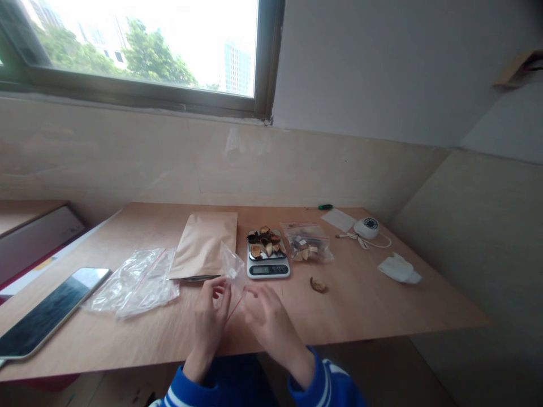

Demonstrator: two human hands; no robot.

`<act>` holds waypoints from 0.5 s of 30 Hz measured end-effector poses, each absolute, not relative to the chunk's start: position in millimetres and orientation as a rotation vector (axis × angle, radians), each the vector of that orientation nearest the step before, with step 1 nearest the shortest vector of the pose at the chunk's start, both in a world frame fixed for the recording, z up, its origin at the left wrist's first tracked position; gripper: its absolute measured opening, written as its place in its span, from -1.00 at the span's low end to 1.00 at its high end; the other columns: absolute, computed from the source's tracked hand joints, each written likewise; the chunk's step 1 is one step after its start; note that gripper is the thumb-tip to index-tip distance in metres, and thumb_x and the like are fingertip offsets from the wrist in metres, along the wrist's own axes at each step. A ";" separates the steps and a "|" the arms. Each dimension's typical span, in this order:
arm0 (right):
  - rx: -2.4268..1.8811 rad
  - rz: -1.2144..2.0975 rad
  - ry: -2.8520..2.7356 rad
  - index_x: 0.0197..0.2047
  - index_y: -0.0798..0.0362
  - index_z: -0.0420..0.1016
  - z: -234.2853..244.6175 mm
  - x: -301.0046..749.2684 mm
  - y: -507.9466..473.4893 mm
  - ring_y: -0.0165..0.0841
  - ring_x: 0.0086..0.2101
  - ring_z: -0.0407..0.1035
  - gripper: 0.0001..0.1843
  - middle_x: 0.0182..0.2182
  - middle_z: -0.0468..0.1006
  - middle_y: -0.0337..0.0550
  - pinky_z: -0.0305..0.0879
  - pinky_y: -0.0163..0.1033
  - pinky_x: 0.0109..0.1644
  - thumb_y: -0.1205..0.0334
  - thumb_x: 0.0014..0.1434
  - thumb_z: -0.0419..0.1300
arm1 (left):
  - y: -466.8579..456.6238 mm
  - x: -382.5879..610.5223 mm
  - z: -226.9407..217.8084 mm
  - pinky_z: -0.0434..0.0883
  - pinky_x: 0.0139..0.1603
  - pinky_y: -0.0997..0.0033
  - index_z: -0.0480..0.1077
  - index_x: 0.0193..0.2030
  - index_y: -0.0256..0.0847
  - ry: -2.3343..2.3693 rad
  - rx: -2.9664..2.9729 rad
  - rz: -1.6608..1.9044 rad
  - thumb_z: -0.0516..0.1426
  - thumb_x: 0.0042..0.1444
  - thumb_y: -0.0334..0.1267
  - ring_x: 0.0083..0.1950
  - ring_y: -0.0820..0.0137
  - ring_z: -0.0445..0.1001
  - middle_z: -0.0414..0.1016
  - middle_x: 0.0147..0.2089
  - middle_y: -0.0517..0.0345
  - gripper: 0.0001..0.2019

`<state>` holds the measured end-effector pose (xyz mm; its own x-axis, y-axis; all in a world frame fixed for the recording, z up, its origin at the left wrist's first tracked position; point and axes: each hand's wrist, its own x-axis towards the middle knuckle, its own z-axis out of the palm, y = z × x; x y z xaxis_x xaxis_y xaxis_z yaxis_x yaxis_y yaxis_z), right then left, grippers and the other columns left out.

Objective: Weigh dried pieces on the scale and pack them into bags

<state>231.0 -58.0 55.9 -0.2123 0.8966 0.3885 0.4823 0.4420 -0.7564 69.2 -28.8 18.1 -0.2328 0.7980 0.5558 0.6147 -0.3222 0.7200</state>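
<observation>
Left hand [213,311] and right hand [271,321] part-curled at clear bag [233,267] between them; firm pinch cannot be told. Step seems bag handling; next move calls for light, sure touch. Scale [268,270] bearing dried slices [268,247] sits just beyond hands.

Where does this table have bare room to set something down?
The widest bare patch of table lies right of the loose piece, between the white wad and the near edge. Another lies left of the paper bag, behind the clear bags. The middle is crowded: the left hand and right hand flank a small bag, with the scale just beyond.
</observation>
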 end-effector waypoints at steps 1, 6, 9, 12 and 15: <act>-1.150 0.683 -1.800 0.03 -0.06 0.36 59.1 220.8 -61.3 -0.26 -0.12 0.42 -0.71 -0.11 0.52 -0.12 0.37 -0.15 -0.02 0.17 0.23 0.11 | -32.0 76.8 18.8 0.43 -0.39 0.37 0.32 -0.20 -0.18 1.709 1.814 1.609 0.03 0.20 -0.04 -0.41 0.39 0.42 0.42 -0.35 0.16 -0.75; -1.146 0.789 -1.569 -0.15 0.01 0.49 61.6 210.4 -59.9 -0.34 -0.27 0.48 -0.81 -0.27 0.59 -0.17 0.38 -0.30 -0.18 0.22 0.28 0.05 | -36.8 90.3 20.6 0.43 -0.39 0.36 0.25 -0.04 -0.20 1.719 1.765 1.836 0.10 0.17 -0.13 -0.33 0.38 0.43 0.39 -0.20 0.08 -0.72; -1.173 0.757 -1.497 -0.22 0.01 0.54 61.9 218.6 -56.6 -0.35 -0.30 0.48 -0.84 -0.30 0.61 -0.18 0.37 -0.33 -0.22 0.25 0.24 0.11 | -38.2 87.8 21.6 0.44 -0.17 0.25 0.17 0.12 -0.18 1.665 1.965 2.012 0.16 0.13 -0.26 -0.06 0.27 0.42 0.33 -0.01 -0.03 -0.57; -1.173 0.780 -1.454 -0.27 0.01 0.57 65.2 224.0 -54.9 -0.35 -0.31 0.48 -0.88 -0.34 0.62 -0.20 0.35 -0.34 -0.25 0.26 0.19 0.19 | -41.6 83.2 23.1 0.37 0.04 0.18 0.16 0.21 -0.13 1.528 2.288 1.840 0.11 0.16 -0.32 0.14 0.20 0.33 0.31 0.11 -0.08 -0.53; -1.153 0.852 -1.421 -0.36 0.02 0.59 69.8 225.0 -53.1 -0.36 -0.36 0.47 -0.93 -0.39 0.62 -0.21 0.34 -0.35 -0.31 0.24 0.11 0.28 | -42.8 78.4 26.2 0.33 0.06 0.21 0.21 0.22 -0.14 1.392 2.500 1.645 0.08 0.19 -0.31 0.16 0.19 0.34 0.34 0.16 -0.10 -0.57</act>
